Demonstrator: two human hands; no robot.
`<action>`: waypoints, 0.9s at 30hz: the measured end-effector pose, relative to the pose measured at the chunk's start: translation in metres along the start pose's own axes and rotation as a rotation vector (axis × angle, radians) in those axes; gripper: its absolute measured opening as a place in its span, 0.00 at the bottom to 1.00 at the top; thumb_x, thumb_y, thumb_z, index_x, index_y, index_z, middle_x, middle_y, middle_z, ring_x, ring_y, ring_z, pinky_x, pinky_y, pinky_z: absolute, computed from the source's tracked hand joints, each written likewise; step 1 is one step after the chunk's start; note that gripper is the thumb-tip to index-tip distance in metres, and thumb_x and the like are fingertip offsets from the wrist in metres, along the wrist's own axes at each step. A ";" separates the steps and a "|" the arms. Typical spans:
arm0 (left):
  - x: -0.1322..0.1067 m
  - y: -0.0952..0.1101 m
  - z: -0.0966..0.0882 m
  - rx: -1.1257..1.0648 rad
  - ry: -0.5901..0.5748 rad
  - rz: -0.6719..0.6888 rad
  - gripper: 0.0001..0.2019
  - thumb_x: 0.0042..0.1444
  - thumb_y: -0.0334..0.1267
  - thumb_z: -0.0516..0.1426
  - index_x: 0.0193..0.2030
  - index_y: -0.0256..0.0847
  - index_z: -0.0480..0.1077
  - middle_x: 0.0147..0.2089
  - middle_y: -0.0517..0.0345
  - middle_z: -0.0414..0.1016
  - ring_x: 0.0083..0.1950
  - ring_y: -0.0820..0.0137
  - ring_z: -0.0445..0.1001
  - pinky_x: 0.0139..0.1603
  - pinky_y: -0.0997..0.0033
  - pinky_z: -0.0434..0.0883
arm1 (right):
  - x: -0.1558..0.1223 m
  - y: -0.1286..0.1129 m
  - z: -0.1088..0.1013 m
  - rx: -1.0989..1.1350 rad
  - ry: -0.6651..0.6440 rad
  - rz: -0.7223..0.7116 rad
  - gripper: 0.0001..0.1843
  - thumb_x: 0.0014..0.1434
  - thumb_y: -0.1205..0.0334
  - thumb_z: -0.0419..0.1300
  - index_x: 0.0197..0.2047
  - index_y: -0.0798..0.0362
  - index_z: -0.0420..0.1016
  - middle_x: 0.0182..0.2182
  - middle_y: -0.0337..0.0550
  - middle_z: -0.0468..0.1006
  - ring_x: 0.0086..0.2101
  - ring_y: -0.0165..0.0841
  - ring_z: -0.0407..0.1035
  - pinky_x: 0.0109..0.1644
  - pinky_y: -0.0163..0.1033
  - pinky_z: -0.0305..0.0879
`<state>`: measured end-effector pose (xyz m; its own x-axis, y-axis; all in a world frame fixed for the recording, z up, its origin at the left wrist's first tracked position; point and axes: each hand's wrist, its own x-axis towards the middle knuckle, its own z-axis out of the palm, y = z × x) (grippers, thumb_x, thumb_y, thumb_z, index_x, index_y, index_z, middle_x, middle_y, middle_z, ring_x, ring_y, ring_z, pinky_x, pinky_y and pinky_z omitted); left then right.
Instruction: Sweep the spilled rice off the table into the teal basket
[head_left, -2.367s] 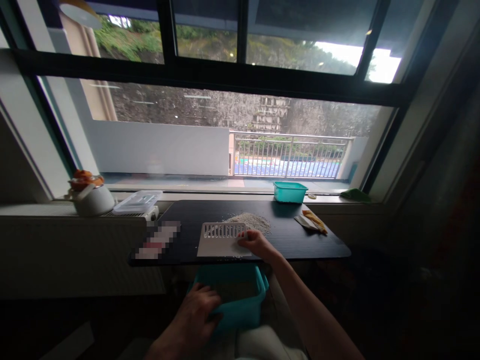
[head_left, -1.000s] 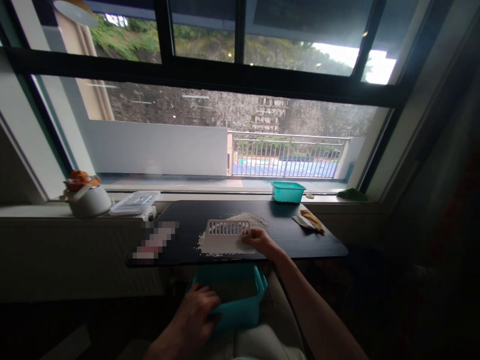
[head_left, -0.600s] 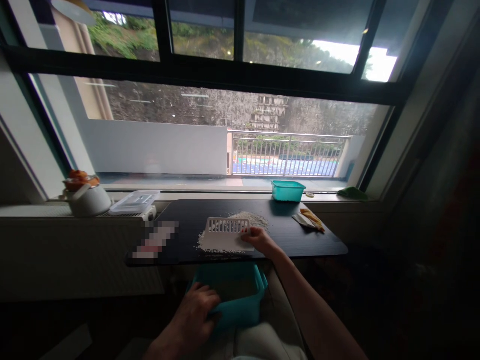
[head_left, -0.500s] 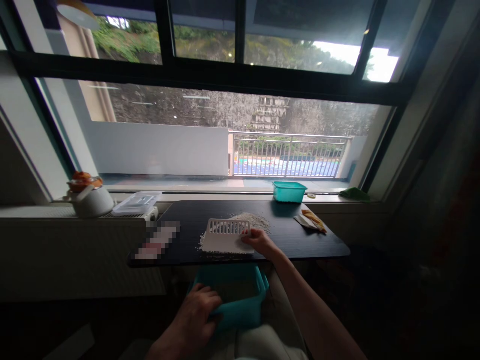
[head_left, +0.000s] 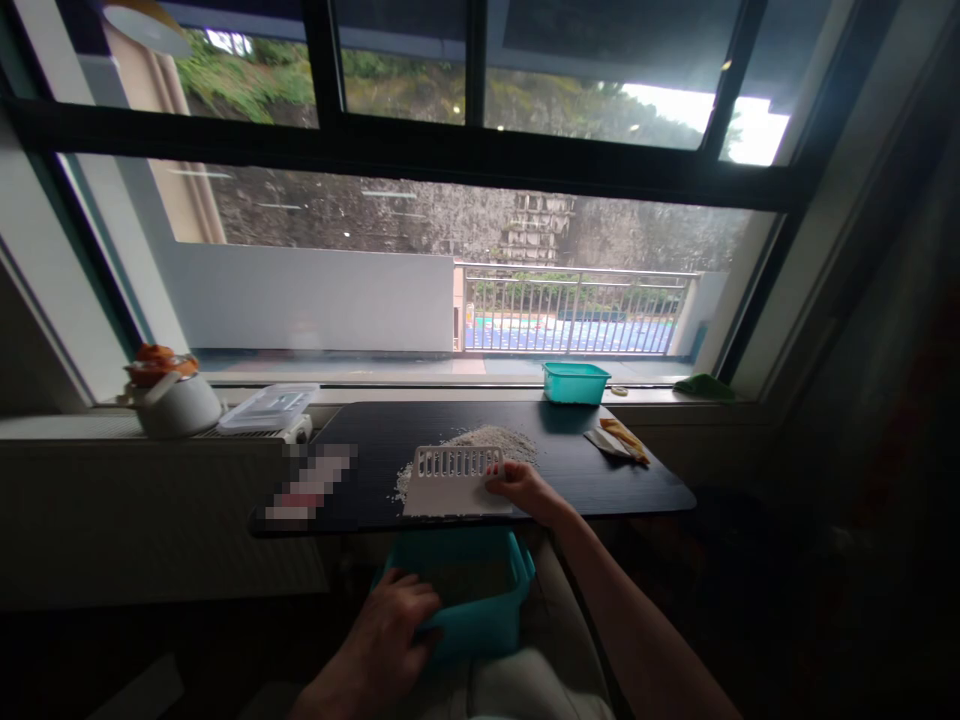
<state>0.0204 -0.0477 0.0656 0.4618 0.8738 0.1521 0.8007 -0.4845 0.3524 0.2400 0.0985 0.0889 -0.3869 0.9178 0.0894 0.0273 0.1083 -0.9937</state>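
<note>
My right hand [head_left: 523, 487] grips the right edge of a white slotted plastic scraper [head_left: 454, 482] that lies tilted on the black table [head_left: 600, 480], close to its front edge. A pile of pale grains [head_left: 491, 440] spreads just behind and left of the scraper. Below the table edge, a teal plastic bin [head_left: 469, 585] rests on my lap, and my left hand [head_left: 390, 640] wraps round its near left corner.
A smaller teal tub [head_left: 574, 382] stands at the table's back edge. A yellow and white wrapper [head_left: 618, 440] lies to the right. On the left sill sit a white kettle [head_left: 174, 398] and a clear lidded box [head_left: 270, 405]. A green cloth [head_left: 701, 385] lies far right.
The scraper pushed back into the grain pile, then slid forward again toward the table's front edge, dragging grains with it. My left hand has stayed on the bin.
</note>
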 end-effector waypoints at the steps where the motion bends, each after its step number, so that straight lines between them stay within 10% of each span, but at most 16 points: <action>1: 0.000 0.000 0.000 -0.001 -0.001 -0.001 0.04 0.49 0.30 0.56 0.26 0.41 0.67 0.31 0.62 0.73 0.39 0.67 0.71 0.48 0.63 0.57 | -0.001 0.000 0.000 0.002 -0.008 0.002 0.20 0.37 0.51 0.71 0.32 0.56 0.77 0.26 0.38 0.77 0.28 0.32 0.70 0.36 0.39 0.66; 17: -0.001 0.002 0.001 0.037 -0.029 -0.032 0.03 0.51 0.33 0.56 0.27 0.41 0.68 0.31 0.61 0.74 0.39 0.67 0.71 0.49 0.65 0.58 | -0.009 0.006 -0.016 0.057 -0.007 -0.006 0.19 0.37 0.52 0.71 0.32 0.55 0.79 0.27 0.40 0.80 0.29 0.35 0.73 0.38 0.42 0.69; 27: 0.013 0.012 0.006 0.087 -0.165 -0.206 0.05 0.48 0.37 0.58 0.33 0.43 0.73 0.34 0.57 0.79 0.39 0.61 0.75 0.46 0.63 0.63 | -0.019 0.003 -0.003 0.258 0.253 -0.089 0.21 0.39 0.51 0.71 0.36 0.53 0.80 0.32 0.43 0.82 0.34 0.39 0.75 0.41 0.44 0.69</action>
<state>0.0384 -0.0427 0.0668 0.3359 0.9393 -0.0693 0.9106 -0.3051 0.2788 0.2501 0.0822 0.0841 -0.1363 0.9781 0.1576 -0.2419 0.1214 -0.9627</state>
